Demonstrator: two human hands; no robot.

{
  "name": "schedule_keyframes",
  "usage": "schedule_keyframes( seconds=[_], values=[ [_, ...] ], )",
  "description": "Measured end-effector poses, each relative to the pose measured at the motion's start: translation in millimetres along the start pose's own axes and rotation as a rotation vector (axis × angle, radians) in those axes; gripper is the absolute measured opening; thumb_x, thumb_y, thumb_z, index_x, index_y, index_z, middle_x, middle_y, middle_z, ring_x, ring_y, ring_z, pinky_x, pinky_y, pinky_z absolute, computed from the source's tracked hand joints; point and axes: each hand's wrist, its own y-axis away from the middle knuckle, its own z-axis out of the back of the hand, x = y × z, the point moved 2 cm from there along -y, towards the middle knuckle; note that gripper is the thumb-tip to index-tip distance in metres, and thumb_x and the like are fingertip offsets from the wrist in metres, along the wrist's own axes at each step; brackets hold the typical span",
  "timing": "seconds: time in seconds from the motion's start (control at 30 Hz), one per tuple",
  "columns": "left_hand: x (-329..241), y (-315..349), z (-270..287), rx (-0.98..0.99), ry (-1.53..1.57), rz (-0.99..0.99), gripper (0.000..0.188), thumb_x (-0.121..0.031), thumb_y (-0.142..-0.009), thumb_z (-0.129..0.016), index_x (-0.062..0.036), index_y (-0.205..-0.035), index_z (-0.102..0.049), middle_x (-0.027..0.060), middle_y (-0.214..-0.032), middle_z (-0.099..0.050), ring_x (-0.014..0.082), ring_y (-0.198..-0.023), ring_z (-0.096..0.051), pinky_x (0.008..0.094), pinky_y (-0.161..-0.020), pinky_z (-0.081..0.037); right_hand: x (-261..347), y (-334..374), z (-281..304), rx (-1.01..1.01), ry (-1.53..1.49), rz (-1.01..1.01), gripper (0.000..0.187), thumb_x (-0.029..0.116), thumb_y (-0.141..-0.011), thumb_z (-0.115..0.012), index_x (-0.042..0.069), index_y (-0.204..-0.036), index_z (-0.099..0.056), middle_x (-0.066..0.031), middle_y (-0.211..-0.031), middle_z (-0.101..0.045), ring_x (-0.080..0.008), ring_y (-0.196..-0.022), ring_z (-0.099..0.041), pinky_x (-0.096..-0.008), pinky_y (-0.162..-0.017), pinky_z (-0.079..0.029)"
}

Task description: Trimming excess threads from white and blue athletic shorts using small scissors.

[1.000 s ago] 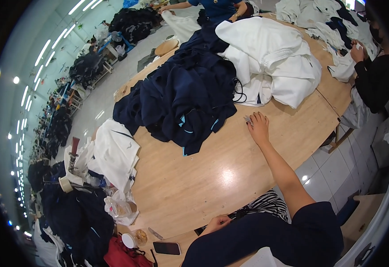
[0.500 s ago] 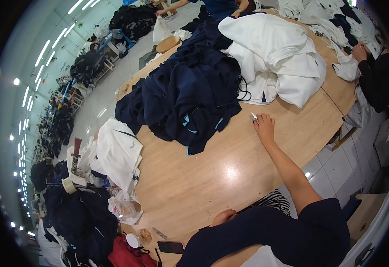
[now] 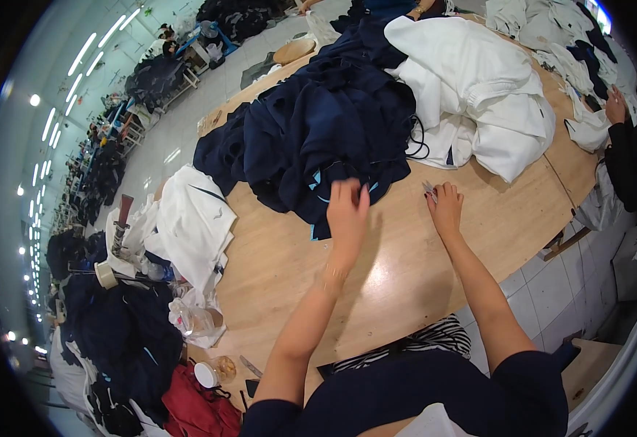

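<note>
A heap of navy garments (image 3: pixel 297 138) with light blue trim lies on the wooden table in front of me. My left hand (image 3: pixel 347 213) is over the heap's near edge, slightly blurred, its thumb apart from the fingers; I see nothing held in it. To the right, my right hand (image 3: pixel 446 207) is low over the bare wood, its fingers closed around small silver thread snips (image 3: pixel 429 191), points toward the heap. Behind that hand lies a pile of white garments (image 3: pixel 471 80), touching the navy heap.
The curved wooden table (image 3: pixel 275 291) has a white garment (image 3: pixel 191 207) on its left edge. Nearer me are a clear plastic bag (image 3: pixel 196 319), a jar (image 3: pixel 224 368) and a red bag (image 3: pixel 198 404). Another person's hand (image 3: pixel 615 106) is at the far right beside white cloth.
My left hand has come up from the table's near edge to the navy heap. My right hand stays near its place with the snips. The view has shifted slightly.
</note>
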Motion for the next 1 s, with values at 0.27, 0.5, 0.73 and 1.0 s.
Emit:
schedule_keyframes(
  seconds=[0.27,0.5,0.73,1.0],
  values=[
    [53.7,-57.0,-67.3,-0.128,-0.426,-0.033,0.019,-0.016,-0.085,-0.063,-0.0025,-0.097,-0.062,0.0123,-0.090,-0.058,0.0302,-0.083,-0.059,0.0384,-0.074,-0.048,-0.4,0.9,-2.4,0.037,-0.025,0.008,0.018,0.017,-0.078,-0.067,0.005,-0.088,-0.059,-0.0073,-0.089,-0.052,-0.0247,-0.088,-0.050,-0.0376,-0.073,-0.037],
    [60.8,-59.4,-66.0,-0.152,-0.337,-0.006,0.012,-0.010,-0.085,-0.059,0.0006,-0.085,-0.064,0.0154,-0.081,-0.062,0.0319,-0.076,-0.061,0.0399,-0.069,-0.049,-1.2,0.5,-0.4,0.060,-0.080,-0.001,0.017,0.016,-0.079,-0.066,0.004,-0.089,-0.059,-0.0078,-0.089,-0.052,-0.0249,-0.089,-0.050,-0.0375,-0.074,-0.037],
    [55.7,-60.4,-54.7,-0.106,-0.226,0.057,0.009,-0.007,-0.084,-0.058,0.0006,-0.084,-0.061,0.0154,-0.076,-0.061,0.0315,-0.069,-0.060,0.0401,-0.063,-0.049,-3.7,3.2,9.4,-0.005,-0.358,-0.125,0.019,0.012,-0.081,-0.066,0.003,-0.096,-0.062,-0.0096,-0.089,-0.059,-0.0259,-0.083,-0.058,-0.0361,-0.071,-0.044],
    [52.7,-63.2,-43.4,-0.120,-0.027,0.046,0.008,-0.005,-0.081,-0.060,0.0019,-0.081,-0.057,0.0162,-0.069,-0.061,0.0311,-0.061,-0.061,0.0376,-0.057,-0.047,67.9,-68.2,46.4,-0.142,-0.752,-0.075,0.017,0.007,-0.080,-0.065,0.003,-0.096,-0.062,-0.0107,-0.090,-0.064,-0.0262,-0.078,-0.064,-0.0313,-0.067,-0.050]
  ],
)
